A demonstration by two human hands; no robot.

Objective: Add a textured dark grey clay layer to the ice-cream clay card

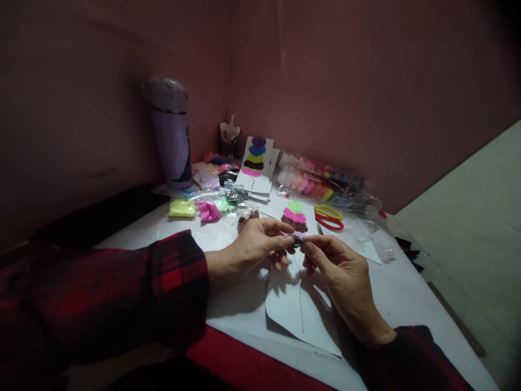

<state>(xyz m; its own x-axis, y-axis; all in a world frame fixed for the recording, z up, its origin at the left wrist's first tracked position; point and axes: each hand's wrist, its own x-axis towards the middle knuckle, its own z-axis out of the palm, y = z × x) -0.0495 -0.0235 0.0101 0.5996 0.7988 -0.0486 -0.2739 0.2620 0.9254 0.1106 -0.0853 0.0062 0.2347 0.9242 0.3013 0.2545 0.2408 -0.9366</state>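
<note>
Two hands meet over a white bench (228,320) in a dim room. The left hand (256,244) and the right hand (337,266) each pinch, with thumb and fingertips closed, one end of a small dark lump (298,241) held between them, just above a sheet of paper (301,309). The lump looks like modelling clay, though it is too small and dark to be sure.

On the paper, just beyond the hands, sit pressed clay patches (294,216) in green, pink and brown, stacked one above another, with a thin drawn line running down the sheet below them. Judging by this, the step in hand is shaping the dark bit before it goes onto the paper; placing it would call for a light press next to the brown patch.

Behind, a finished card (255,157) with similar coloured patches leans upright. Clay packets (203,208) lie to the left, a bag of colours (321,184) to the right, with yellow and red rings (329,217) near it. A purple flask (173,138) stands by the wall.

The far items are blurred, and both plaid sleeves are cut off by the frame.
</note>
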